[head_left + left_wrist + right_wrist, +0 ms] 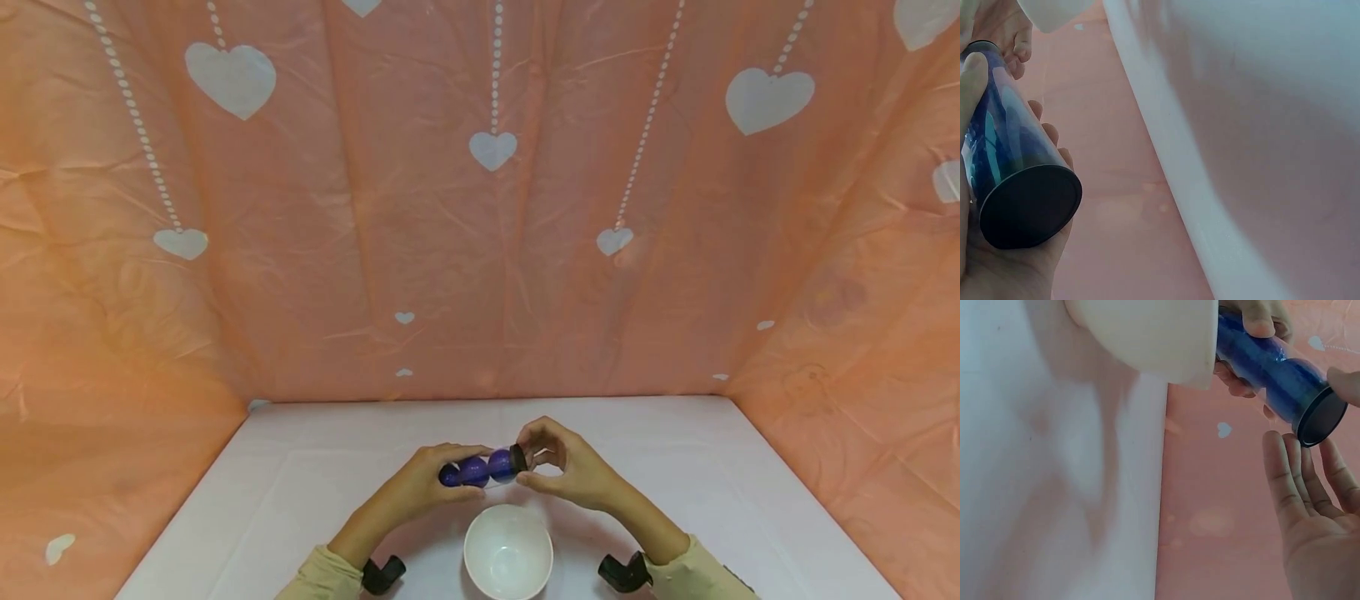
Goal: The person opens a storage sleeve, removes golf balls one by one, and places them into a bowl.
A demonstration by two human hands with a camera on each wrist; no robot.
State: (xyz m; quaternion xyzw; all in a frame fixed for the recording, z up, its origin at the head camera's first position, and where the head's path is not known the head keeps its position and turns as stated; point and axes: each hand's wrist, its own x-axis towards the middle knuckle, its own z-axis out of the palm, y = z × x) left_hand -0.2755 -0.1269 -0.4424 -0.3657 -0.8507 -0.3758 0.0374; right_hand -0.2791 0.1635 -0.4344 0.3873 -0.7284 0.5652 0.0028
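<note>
A clear tube [474, 472] with several purple-blue balls inside is held sideways above the table. Wrapped along its length is my left hand [422, 477], thumb on one side and fingers on the other. The left wrist view shows a flat black end [1032, 206] of the tube by the left palm. At the opposite end, my right hand [573, 472] pinches the black lid [1322, 417] by its rim, thumb on one side and fingertips on the other. The lid still sits on the tube.
Below the hands stands a white bowl [487, 535] on the white table [315, 450], close to the front. Orange sheeting [450, 250] with white hearts forms the back and both sides. Black wrist devices [384, 575] are worn at both sleeves.
</note>
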